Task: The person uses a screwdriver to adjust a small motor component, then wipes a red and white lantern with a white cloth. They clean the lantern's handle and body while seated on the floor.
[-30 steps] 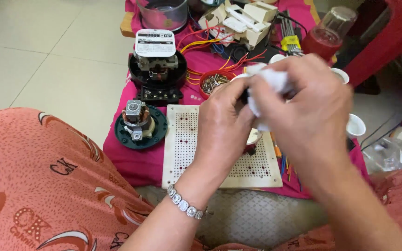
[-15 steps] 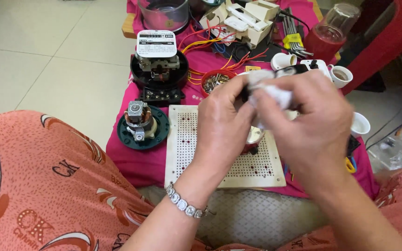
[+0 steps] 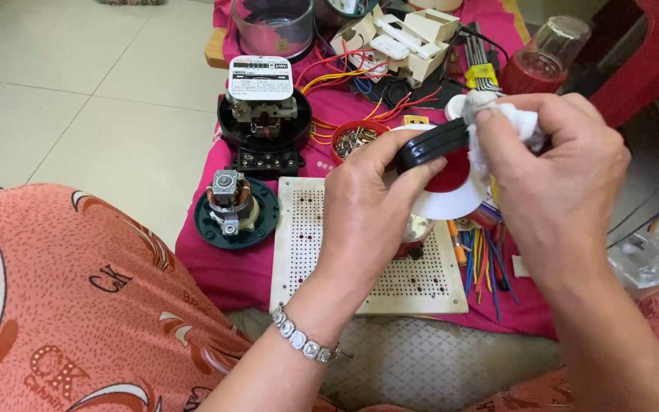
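Black part pinched in left hand, right hand clutching white cloth against it.

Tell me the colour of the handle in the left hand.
Black handle, on a red-and-white part; clearest in the head view.

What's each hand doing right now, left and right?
Left hand: closed, gripping a black part with a red and white piece under it.
Right hand: closed, pinching a white cloth against that part.
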